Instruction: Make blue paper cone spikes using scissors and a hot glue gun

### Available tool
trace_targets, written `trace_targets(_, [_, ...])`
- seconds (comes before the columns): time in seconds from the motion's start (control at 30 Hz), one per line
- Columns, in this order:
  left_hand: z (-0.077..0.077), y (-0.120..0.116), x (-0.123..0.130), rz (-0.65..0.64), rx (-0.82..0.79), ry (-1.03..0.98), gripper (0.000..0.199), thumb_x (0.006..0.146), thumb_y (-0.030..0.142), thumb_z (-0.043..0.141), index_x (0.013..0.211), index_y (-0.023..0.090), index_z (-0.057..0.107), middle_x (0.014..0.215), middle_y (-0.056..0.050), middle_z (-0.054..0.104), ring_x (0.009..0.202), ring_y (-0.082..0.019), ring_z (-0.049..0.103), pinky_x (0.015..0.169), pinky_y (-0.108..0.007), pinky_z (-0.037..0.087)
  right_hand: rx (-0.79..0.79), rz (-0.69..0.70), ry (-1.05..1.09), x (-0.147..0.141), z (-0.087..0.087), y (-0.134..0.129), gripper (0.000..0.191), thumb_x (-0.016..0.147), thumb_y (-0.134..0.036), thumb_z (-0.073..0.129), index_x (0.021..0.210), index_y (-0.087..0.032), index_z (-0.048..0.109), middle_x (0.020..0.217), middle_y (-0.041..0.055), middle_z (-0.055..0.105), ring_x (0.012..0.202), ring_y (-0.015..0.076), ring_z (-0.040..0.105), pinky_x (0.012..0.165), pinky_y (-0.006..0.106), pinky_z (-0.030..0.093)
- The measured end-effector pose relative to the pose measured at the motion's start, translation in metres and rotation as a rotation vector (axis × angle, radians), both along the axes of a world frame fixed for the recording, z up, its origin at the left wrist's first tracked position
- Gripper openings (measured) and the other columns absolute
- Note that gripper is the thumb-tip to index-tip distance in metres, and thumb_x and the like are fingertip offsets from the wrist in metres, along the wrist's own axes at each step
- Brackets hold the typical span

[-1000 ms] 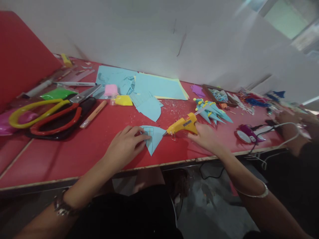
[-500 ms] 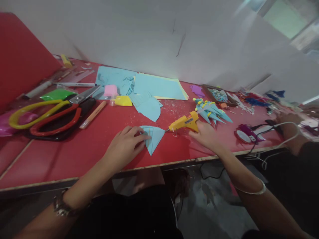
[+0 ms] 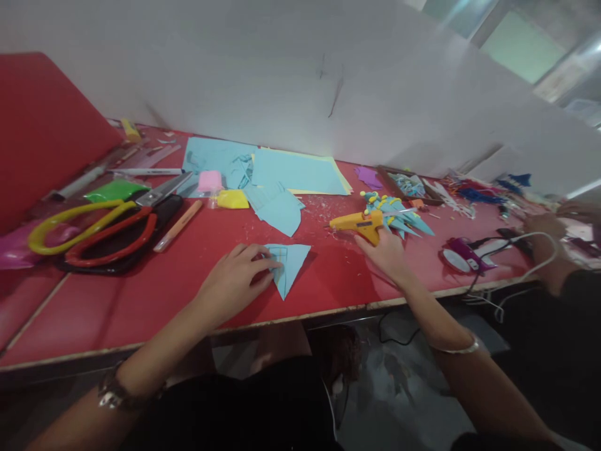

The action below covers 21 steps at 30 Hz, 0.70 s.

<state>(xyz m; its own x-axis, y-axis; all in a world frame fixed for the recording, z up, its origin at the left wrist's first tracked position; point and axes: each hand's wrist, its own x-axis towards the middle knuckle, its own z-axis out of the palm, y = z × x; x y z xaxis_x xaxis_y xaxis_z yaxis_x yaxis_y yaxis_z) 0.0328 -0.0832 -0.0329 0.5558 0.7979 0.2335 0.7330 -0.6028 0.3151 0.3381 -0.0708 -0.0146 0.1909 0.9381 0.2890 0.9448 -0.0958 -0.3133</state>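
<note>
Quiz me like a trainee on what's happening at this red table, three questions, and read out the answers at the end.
1. Multiple choice: what does the right hand hold?
a) a paintbrush
b) a glue gun
c) a ruler

2. True or false: the left hand touches a pointed piece of blue paper.

3. Fill in the blank: one loop of the scissors is red and the other is ____.

Key:
1. b
2. True
3. yellow
</note>
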Motion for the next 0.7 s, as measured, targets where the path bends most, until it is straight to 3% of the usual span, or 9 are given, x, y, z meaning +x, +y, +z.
trace_targets(0.13, [0.017, 0.008, 0.004, 0.102, -0.119, -0.033, 0.035, 0.088, 0.036, 0.041, 0.116, 0.024, 0.057, 0.114, -0.007, 0.057, 0.091, -0.019, 0.059, 0.072, -0.032, 0.049, 0.113, 0.031, 0.109, 0.01, -0.015, 0.014, 0.039, 0.083, -0.036, 0.044, 0.113, -0.012, 0.051, 0.107, 0.0173, 0.062, 0.099, 0.03, 0.058, 0.08, 0.038, 0.044])
trace_targets(0.27, [0.029, 0.019, 0.008, 0.173, -0.092, 0.093, 0.036, 0.083, 0.042, 0.047, 0.112, 0.022, 0.058, 0.113, -0.009, 0.058, 0.098, -0.025, 0.058, 0.064, -0.031, 0.048, 0.108, -0.003, 0.11, 0.018, -0.028, 0.027, 0.036, 0.084, -0.037, 0.039, 0.106, -0.012, 0.052, 0.099, 0.0169, 0.062, 0.095, 0.0289, 0.057, 0.079, 0.038, 0.044])
trace_targets(0.4, [0.025, 0.032, 0.007, 0.12, -0.103, 0.147, 0.032, 0.074, 0.04, 0.058, 0.1, 0.021, 0.061, 0.105, -0.011, 0.062, 0.098, -0.029, 0.058, 0.069, -0.036, 0.048, 0.138, 0.018, 0.09, 0.02, -0.032, 0.032, 0.034, 0.085, -0.036, 0.038, 0.105, -0.012, 0.052, 0.101, 0.017, 0.061, 0.096, 0.0284, 0.056, 0.082, 0.04, 0.043])
trace_targets(0.53, [0.019, 0.046, 0.003, 0.086, -0.207, 0.095, 0.025, 0.073, 0.036, 0.056, 0.091, 0.019, 0.059, 0.096, -0.011, 0.064, 0.086, -0.026, 0.061, 0.069, -0.036, 0.046, 0.112, 0.027, 0.048, 0.017, -0.03, 0.032, 0.035, 0.084, -0.032, 0.038, 0.106, -0.008, 0.052, 0.101, 0.0194, 0.06, 0.098, 0.0296, 0.055, 0.086, 0.043, 0.042])
trace_targets(0.7, [0.025, 0.052, 0.002, 0.071, -0.289, 0.038, 0.021, 0.075, 0.035, 0.05, 0.085, 0.019, 0.06, 0.084, -0.007, 0.068, 0.078, -0.022, 0.062, 0.063, -0.031, 0.044, 0.052, 0.068, -0.017, 0.021, -0.021, 0.027, 0.035, 0.08, -0.033, 0.045, 0.105, -0.01, 0.052, 0.102, 0.0184, 0.06, 0.098, 0.0306, 0.055, 0.087, 0.045, 0.041])
